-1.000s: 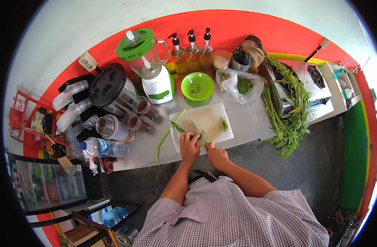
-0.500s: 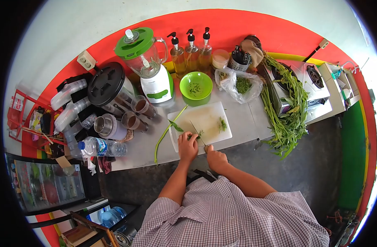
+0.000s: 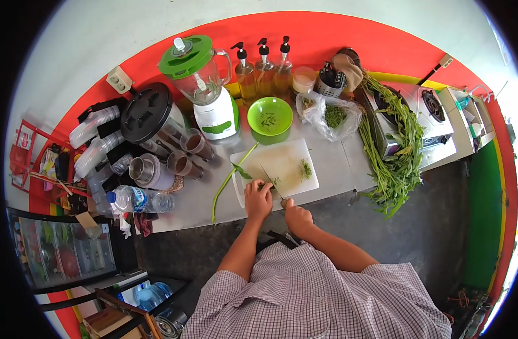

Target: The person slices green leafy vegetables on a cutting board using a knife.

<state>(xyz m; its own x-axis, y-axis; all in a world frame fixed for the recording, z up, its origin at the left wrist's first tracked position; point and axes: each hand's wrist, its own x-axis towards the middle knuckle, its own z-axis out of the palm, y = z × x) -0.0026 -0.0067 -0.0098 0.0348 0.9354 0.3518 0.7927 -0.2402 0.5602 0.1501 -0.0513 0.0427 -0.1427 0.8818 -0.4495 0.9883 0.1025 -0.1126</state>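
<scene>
1. By the left hand (image 3: pixel 259 200), a small bunch of greens (image 3: pixel 261 186) is pinned with curled fingers against the white cutting board (image 3: pixel 287 155).
2. By the right hand (image 3: pixel 299 217), the knife (image 3: pixel 272 182) is gripped at its handle; its blade is slanted over the board, just beside the left fingertips.
3. Little has changed over the last second: the knife handle seems to have been drawn slightly nearer the body, while the greens are still kept under the left hand. A slicing stroke is judged to be under way, with the bunch only partly cut.
4. Loose green bits are scattered beside the blade, and a small chopped pile (image 3: pixel 306 169) is seen near the right edge of the board.
5. A leafy stalk (image 3: pixel 242 171) is laid across the left edge of the board and out onto the tabletop (image 3: pixel 335 164).
6. More green pieces are held in the green bowl (image 3: pixel 270 137) beyond the board; finely cut greens are held in the clear plastic bag (image 3: pixel 351 127).
7. A large bundle of long stems (image 3: pixel 403 141) is draped over the stove (image 3: pixel 440 124), well apart from the hands.
</scene>
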